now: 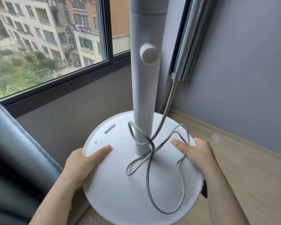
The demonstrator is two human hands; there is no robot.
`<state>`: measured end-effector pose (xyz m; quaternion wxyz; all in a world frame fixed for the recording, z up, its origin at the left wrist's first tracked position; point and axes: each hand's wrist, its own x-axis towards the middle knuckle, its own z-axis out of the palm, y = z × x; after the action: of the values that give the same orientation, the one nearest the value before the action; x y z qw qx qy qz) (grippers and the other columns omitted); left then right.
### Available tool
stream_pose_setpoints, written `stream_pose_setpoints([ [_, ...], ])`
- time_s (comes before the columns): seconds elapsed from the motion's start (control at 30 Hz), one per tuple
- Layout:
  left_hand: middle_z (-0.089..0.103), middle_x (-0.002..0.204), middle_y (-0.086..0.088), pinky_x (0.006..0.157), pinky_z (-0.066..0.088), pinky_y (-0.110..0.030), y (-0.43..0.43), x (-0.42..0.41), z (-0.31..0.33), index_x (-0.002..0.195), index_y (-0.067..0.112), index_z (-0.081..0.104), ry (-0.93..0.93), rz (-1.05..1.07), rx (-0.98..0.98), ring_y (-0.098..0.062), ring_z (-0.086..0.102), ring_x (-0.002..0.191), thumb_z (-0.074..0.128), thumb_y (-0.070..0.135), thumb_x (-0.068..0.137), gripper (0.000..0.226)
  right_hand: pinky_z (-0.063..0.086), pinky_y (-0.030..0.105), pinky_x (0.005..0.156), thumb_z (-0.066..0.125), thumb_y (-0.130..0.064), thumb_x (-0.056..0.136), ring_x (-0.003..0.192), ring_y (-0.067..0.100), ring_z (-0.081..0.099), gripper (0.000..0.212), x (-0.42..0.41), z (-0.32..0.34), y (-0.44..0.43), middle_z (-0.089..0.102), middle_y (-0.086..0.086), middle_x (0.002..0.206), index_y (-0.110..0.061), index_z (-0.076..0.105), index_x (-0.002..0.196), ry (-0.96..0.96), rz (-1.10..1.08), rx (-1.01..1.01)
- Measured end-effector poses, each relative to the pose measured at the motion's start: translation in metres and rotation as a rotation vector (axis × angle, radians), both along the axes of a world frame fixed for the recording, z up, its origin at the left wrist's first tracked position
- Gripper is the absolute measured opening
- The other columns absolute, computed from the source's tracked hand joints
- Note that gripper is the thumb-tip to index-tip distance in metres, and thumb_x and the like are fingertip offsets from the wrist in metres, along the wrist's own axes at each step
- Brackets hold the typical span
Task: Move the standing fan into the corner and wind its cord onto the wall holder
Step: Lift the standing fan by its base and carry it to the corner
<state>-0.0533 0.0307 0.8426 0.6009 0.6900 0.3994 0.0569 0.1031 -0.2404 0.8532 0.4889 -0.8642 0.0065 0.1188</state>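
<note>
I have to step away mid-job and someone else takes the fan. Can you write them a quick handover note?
Left hand: grips the fan base rim, thumb on top. Right hand: same, opposite rim.
Fan pole stands upright close to the corner, between window and grey wall.
Cord lies in loose loops on the base and round the pole; one strand runs up by the curtain.
Left: settle the fan, wind the cord. Holder not clearly in view.

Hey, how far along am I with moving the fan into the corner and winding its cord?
Done: the fan's base sits close to the corner, beside window and grey wall. In hand: left hand and right hand grip its rim. Left: the cord lies in loose loops on the base; no wall holder is in view.
</note>
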Motion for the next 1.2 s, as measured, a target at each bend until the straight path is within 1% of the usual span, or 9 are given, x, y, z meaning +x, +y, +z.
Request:
stream_pose_setpoints([
  [0.1,0.077,0.077,0.001,0.077,0.059,-0.044,-0.003,-0.001,0.007,0.082,0.016,0.075,-0.029,-0.02,-0.005,-0.023,0.074,0.075,0.085,0.056,0.053,0.05,0.058,0.037,0.071,0.081,-0.06,0.057,0.076,0.024,0.07,0.051,-0.001,0.006,-0.004,0.073,0.0,0.081,-0.018,0.069,0.083,-0.007,0.001,0.001],
  [0.2,0.077,0.073,0.001,0.068,0.058,-0.037,-0.007,0.002,0.014,0.082,0.014,0.075,-0.052,-0.025,0.004,-0.022,0.073,0.071,0.082,0.049,0.063,0.04,0.058,0.037,0.072,0.081,-0.061,0.056,0.076,0.025,0.07,0.053,0.001,0.012,-0.007,0.073,0.001,0.081,-0.017,0.069,0.083,-0.025,-0.01,-0.003],
  [0.3,0.076,0.07,0.0,0.061,0.055,-0.032,-0.015,0.005,0.017,0.08,0.013,0.075,-0.067,-0.025,0.012,-0.021,0.073,0.068,0.081,0.048,0.065,0.038,0.059,0.039,0.073,0.081,-0.062,0.055,0.076,0.025,0.07,0.054,0.003,0.015,-0.012,0.073,0.001,0.081,-0.016,0.068,0.082,-0.033,-0.025,-0.005],
  [0.57,0.074,0.061,0.0,0.052,0.049,-0.028,-0.05,0.03,0.025,0.075,0.009,0.074,-0.073,-0.06,0.043,-0.02,0.071,0.061,0.081,0.046,0.067,0.038,0.054,0.034,0.065,0.08,-0.062,0.055,0.073,0.027,0.07,0.054,0.016,0.016,-0.051,0.073,0.002,0.075,-0.014,0.068,0.076,-0.047,-0.051,-0.005],
  [0.7,0.074,0.061,-0.002,0.054,0.051,-0.03,-0.079,0.051,0.024,0.074,0.007,0.074,-0.065,-0.096,0.047,-0.022,0.071,0.062,0.082,0.045,0.066,0.039,0.047,0.03,0.059,0.078,-0.063,0.055,0.07,0.029,0.068,0.057,0.027,0.015,-0.086,0.071,0.005,0.072,-0.011,0.065,0.073,-0.056,-0.085,-0.023],
  [0.83,0.075,0.066,-0.005,0.066,0.056,-0.038,-0.11,0.071,0.019,0.073,0.008,0.074,-0.046,-0.129,0.042,-0.027,0.072,0.068,0.083,0.047,0.063,0.041,0.047,0.03,0.058,0.075,-0.069,0.05,0.067,0.027,0.066,0.063,0.039,0.008,-0.121,0.07,0.003,0.07,-0.011,0.066,0.073,-0.061,-0.12,-0.054],
  [0.93,0.076,0.069,-0.008,0.072,0.058,-0.044,-0.132,0.087,0.016,0.074,0.006,0.074,-0.04,-0.157,0.02,-0.03,0.073,0.07,0.084,0.048,0.061,0.044,0.047,0.03,0.058,0.078,-0.065,0.055,0.068,0.025,0.067,0.056,0.046,0.007,-0.145,0.071,0.002,0.071,-0.013,0.067,0.071,-0.062,-0.157,-0.049],
  [1.07,0.076,0.071,-0.007,0.075,0.059,-0.046,-0.157,0.118,0.017,0.074,0.008,0.075,-0.037,-0.216,-0.023,-0.03,0.073,0.07,0.085,0.048,0.06,0.043,0.04,0.028,0.055,0.079,-0.06,0.059,0.059,0.023,0.058,0.05,0.06,0.008,-0.176,0.062,-0.001,0.063,-0.016,0.056,0.061,-0.065,-0.21,-0.051],
  [1.2,0.076,0.07,-0.007,0.072,0.058,-0.044,-0.176,0.158,0.021,0.072,0.007,0.074,-0.044,-0.278,-0.023,-0.03,0.073,0.07,0.085,0.048,0.06,0.044,0.045,0.029,0.058,0.078,-0.063,0.054,0.066,0.027,0.067,0.053,0.082,0.007,-0.2,0.069,0.002,0.067,-0.014,0.062,0.065,-0.067,-0.288,-0.039],
])
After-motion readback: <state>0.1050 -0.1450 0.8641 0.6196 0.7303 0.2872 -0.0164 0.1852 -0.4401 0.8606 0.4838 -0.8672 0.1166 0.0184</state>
